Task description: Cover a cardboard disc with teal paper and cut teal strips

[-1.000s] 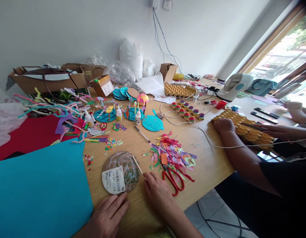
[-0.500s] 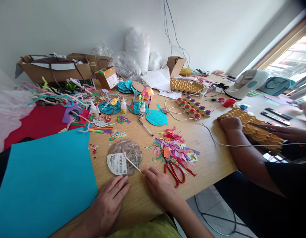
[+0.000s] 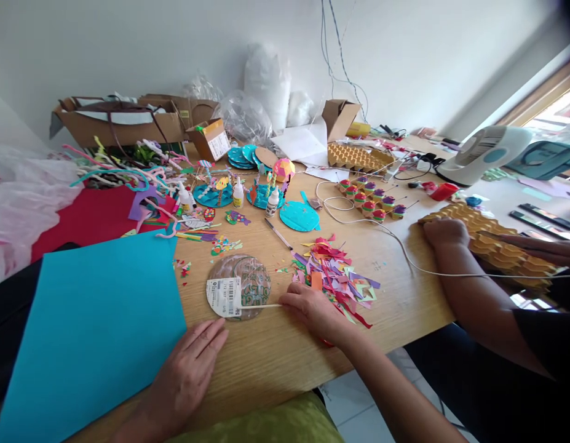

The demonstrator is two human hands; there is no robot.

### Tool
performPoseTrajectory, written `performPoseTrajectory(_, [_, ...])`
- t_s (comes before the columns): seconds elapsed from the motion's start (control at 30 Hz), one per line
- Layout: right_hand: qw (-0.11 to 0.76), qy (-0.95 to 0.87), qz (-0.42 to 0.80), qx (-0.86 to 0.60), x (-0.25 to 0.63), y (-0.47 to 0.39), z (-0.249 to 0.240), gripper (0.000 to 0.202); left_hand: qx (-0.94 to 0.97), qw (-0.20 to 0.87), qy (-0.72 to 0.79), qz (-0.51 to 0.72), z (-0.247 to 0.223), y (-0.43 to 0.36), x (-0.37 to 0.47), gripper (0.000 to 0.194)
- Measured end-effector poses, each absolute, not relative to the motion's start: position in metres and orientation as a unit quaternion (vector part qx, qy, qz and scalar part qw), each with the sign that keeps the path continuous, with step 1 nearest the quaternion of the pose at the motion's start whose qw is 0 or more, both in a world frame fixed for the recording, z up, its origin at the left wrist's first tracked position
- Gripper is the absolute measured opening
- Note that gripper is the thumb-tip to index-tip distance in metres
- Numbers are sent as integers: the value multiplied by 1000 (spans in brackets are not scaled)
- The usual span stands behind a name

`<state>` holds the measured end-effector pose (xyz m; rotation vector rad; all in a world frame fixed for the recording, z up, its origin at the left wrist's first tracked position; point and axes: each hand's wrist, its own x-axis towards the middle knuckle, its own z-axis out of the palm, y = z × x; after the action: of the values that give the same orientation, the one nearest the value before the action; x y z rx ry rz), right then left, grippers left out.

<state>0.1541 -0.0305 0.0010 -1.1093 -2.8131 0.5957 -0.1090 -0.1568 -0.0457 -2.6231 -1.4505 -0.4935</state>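
Observation:
My right hand [image 3: 310, 311] pinches the end of a thin white stick [image 3: 261, 306], whose other end lies over a round clear disc [image 3: 254, 277] with a white barcode label [image 3: 224, 297]. Flat on the wood, just below the disc, rests my left hand [image 3: 192, 360], fingers stretched out and holding nothing. Beside it lies a large blue sheet [image 3: 104, 332]. Past my right hand is a heap of coloured paper scraps [image 3: 333, 271]. Red-handled scissors [image 3: 328, 343] are mostly hidden under that hand.
At right, a co-worker's hands [image 3: 446, 234] are on a yellow egg tray [image 3: 487, 246], one with a blade-like tool. A white cable [image 3: 432, 271] crosses the table. Glue bottles [image 3: 272, 202], a pen [image 3: 278, 234], blue discs [image 3: 299, 215] and painted egg cups [image 3: 368, 206] stand or lie farther back.
My right hand has moved up and to the right over the scissors. The stick has swung from slanting to nearly level. My left hand has slid slightly left, away from the disc.

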Motion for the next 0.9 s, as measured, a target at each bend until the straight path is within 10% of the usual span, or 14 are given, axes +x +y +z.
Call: performPoseTrajectory(0.9, [33,-921,210,-327,156,-31,2,22,-858,53,-486,-159,-48,-156,-108,41])
